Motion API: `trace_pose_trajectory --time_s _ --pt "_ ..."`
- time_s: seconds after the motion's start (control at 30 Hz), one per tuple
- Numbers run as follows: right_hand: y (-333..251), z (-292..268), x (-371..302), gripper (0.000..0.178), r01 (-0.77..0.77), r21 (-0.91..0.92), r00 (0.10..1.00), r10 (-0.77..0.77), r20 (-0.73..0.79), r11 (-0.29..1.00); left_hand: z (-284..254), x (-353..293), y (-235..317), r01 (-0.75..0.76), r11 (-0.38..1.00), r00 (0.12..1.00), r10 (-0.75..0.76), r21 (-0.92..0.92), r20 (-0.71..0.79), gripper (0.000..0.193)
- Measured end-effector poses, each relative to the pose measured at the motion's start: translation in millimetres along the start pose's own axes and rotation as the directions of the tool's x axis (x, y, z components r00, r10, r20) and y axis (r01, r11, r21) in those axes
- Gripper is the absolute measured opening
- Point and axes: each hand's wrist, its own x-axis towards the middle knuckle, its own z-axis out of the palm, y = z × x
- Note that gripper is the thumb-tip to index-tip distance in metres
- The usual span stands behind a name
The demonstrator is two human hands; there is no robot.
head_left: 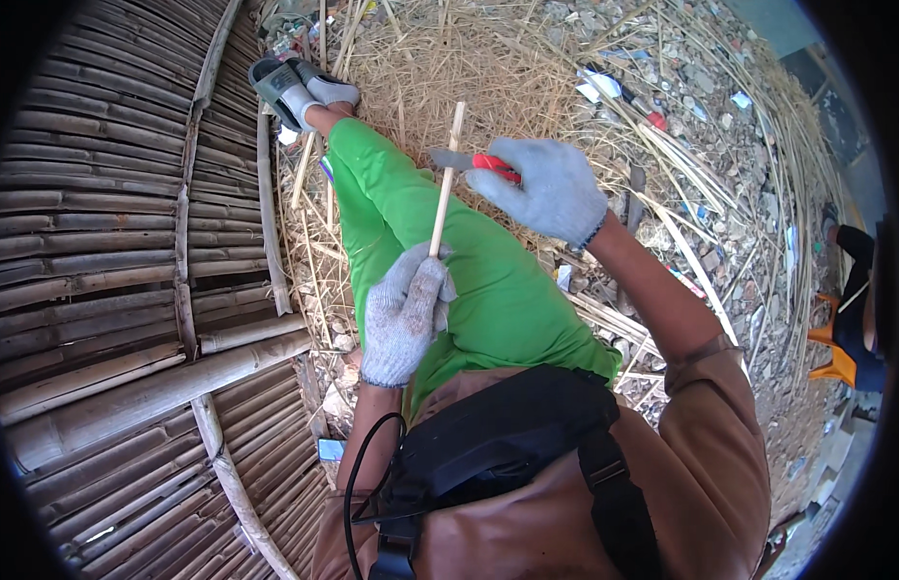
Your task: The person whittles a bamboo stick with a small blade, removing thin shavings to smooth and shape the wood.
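My left hand [403, 314], in a pale knitted glove, is closed round the lower end of a slim, light wooden stick [444, 208]. The stick points up and away from me, above my green trousers. My right hand [551, 188], gloved in grey, grips the red handle of a knife [496, 168]. Its short blade lies across the upper part of the stick, touching or just in front of it; which of the two I cannot tell. The palm-side fingers of the right hand are partly hidden.
On the left is a slatted bamboo platform [101, 193]. Straw and thin shavings [420, 72] cover the ground ahead. Long split strips [681, 159], stones and litter lie to the right. At the far right edge, another person sits by an orange chair [834, 356].
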Motion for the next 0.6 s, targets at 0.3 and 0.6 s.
trace_pose_trajectory --time_s 0.3,0.6 --pt "28.5 -1.6 13.2 0.054 0.034 -0.073 0.999 -0.036 -0.032 0.997 -7.5 -24.3 -11.0 0.026 1.000 1.000 -0.026 0.008 -0.004 0.036" --pt "45.3 -31.0 11.4 0.060 -0.058 0.044 0.993 0.062 -0.098 0.997 -19.4 -52.5 -20.5 0.202 0.966 0.978 -0.206 -0.159 -0.010 0.033"
